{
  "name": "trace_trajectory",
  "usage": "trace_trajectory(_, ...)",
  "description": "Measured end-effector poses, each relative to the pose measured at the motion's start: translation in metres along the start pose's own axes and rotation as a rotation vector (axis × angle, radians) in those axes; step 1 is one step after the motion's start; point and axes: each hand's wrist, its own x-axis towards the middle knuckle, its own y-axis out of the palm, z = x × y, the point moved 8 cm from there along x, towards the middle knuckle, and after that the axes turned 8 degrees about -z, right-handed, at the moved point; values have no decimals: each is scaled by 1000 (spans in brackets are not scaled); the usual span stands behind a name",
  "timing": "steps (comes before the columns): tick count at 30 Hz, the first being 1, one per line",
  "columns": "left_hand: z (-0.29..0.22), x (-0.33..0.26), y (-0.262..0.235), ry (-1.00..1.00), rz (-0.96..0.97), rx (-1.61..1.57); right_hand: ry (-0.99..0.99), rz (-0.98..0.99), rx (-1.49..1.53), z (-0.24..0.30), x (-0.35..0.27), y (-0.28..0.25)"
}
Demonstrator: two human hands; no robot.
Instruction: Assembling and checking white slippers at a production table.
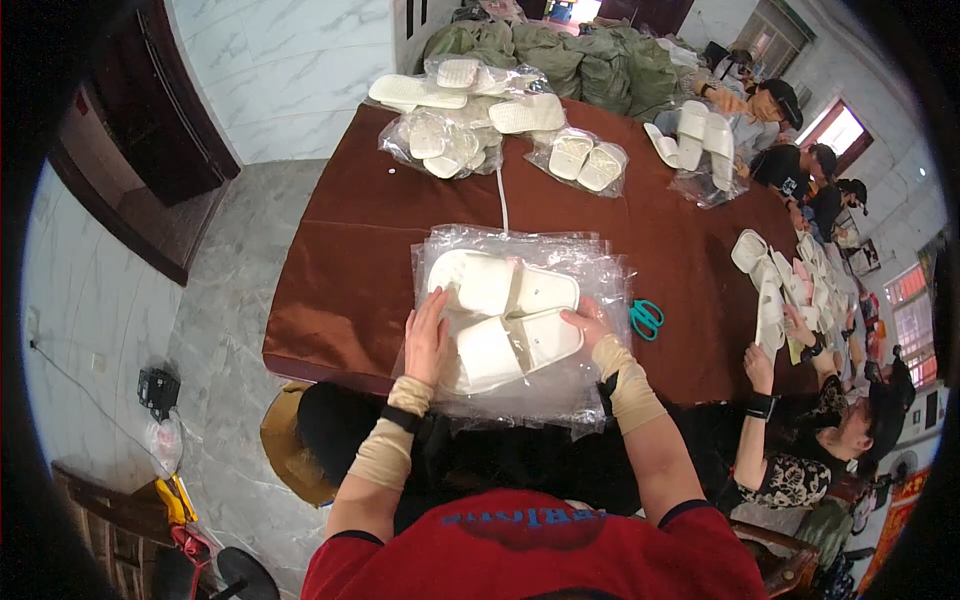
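A pair of white slippers (pixel 486 364) lies side by side in front of me, on a stack of clear plastic bags (pixel 560 395). Whether the pair is inside the top bag I cannot tell. My left hand (pixel 427 338) rests at the left ends of the slippers, fingers stretched out and touching their edge. At the opposite ends, my right hand (pixel 592 322) grips the slippers, thumb on top and the other fingers partly hidden. Teal-handled scissors (pixel 647 319) lie on the table just right of the bags.
Bagged white slippers (pixel 450 130) are piled at the far side of the brown-covered table (pixel 350 240), with another bagged pair (pixel 588 163) beside them. Co-workers handle slippers along the right side. More loose slippers (pixel 800 285) lie there. Green sacks (pixel 570 65) stand behind the table.
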Motion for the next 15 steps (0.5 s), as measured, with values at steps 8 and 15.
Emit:
trace_trajectory(8,10,-9,32,140,146,540,-275,-156,-355,41,13,-69)
trace_trajectory(15,9,-14,28,139,172,543,-442,-597,-633,129,-53,-235)
